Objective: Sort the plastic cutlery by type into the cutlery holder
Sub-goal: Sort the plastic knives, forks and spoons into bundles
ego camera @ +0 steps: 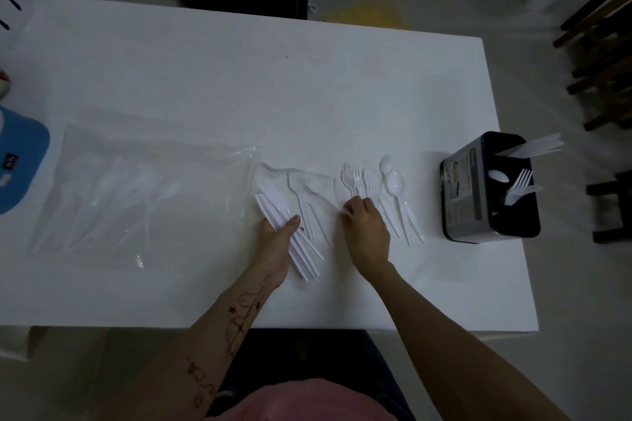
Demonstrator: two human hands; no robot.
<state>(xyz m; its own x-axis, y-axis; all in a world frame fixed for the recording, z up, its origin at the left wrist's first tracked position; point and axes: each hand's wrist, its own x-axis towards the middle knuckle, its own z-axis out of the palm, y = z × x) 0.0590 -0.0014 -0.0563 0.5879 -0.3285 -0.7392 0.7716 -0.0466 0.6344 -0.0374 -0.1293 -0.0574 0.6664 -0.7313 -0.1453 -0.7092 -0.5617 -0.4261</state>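
Item: white plastic knives (273, 205), bundled. The left hand (278, 243) is gripping them, thumb curled across the stack, long axes running up-left to down-right.

Item: loose forks (350, 178) and spoons (395, 183) on the white table (205, 79), handles pointing toward the person. The right hand (364, 225) is resting on the fork handles, fingers curled; a firm pinch cannot be told.

Item: black cutlery holder (478, 188), standing well right of both hands, nearer the right one, already holding some of each type.

White table (239, 79), clear bag (143, 188), loose cutlery (376, 188), black holder (478, 188), blue object (20, 161) at left edge
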